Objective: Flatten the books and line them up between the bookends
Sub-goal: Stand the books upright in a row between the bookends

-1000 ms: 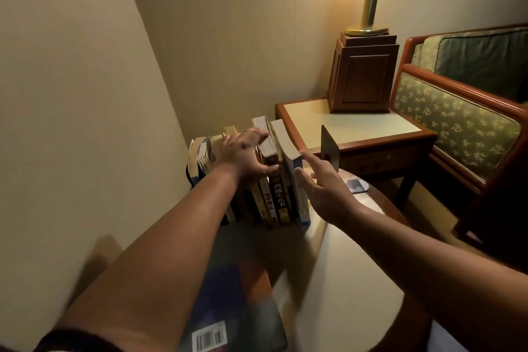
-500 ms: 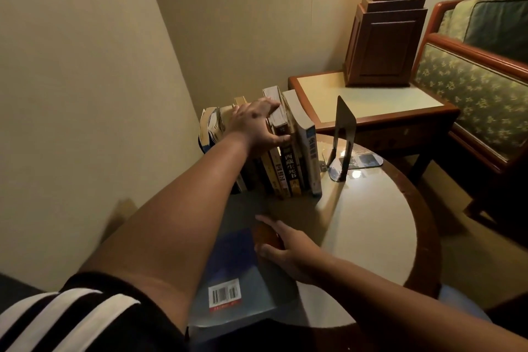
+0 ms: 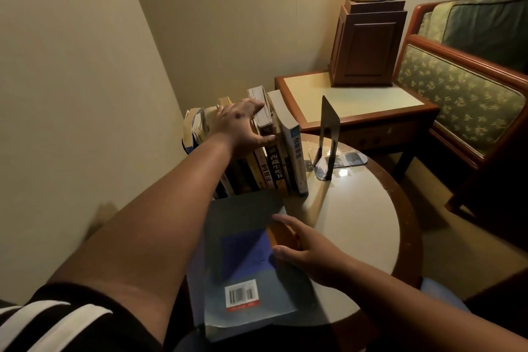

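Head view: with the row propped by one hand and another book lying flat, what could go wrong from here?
1. Only the left hand steadies the row of books. The bookend stands apart to their right, so letting go may topple them.
2. The right hand touches the flat book only near its right edge, so a one-handed lift could slip.

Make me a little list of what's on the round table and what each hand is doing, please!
Books: row of upright books on the round table, by the wall
Left hand: presses on top of the row
Flat book: lies barcode up, nearest the person
Right hand: rests on the flat book
Bookend: stands right of the row, its upright plate clear of it
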